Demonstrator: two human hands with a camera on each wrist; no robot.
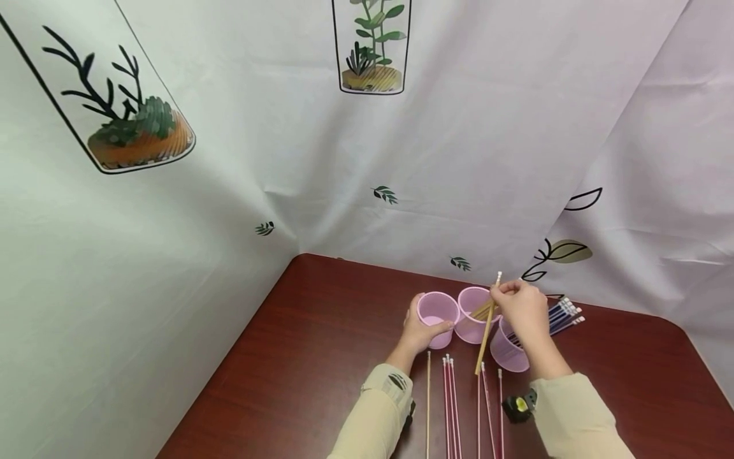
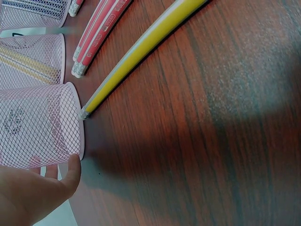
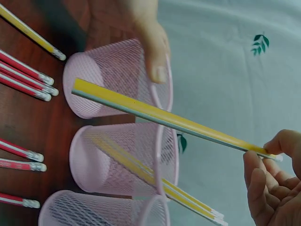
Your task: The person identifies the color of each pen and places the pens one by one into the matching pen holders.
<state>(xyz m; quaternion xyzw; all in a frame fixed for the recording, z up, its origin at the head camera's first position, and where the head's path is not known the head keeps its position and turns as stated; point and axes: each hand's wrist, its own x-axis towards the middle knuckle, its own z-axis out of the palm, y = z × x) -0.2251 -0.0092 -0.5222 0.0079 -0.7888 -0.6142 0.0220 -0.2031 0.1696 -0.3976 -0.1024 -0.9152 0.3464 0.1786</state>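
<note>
A yellow pencil (image 3: 164,120) is pinched near its white eraser end by my right hand (image 1: 524,310), its other end pointing down in front of the cups. With thumb and fingers, my left hand (image 1: 421,328) holds the left pink mesh cup (image 1: 439,309), which shows no pencils inside. Beside it stands the middle pink mesh cup (image 3: 113,162), with a few yellow pencils (image 3: 186,195) leaning in it. The right pink mesh cup (image 1: 510,354) is tilted and holds several dark blue pencils (image 1: 564,312), partly hidden by my right forearm.
One yellow pencil (image 1: 427,405) lies on the dark red-brown table (image 1: 321,357) in front of the left cup. Several red pencils (image 1: 452,408) lie in groups to its right. A white patterned curtain (image 1: 401,159) hangs behind the table and at its left.
</note>
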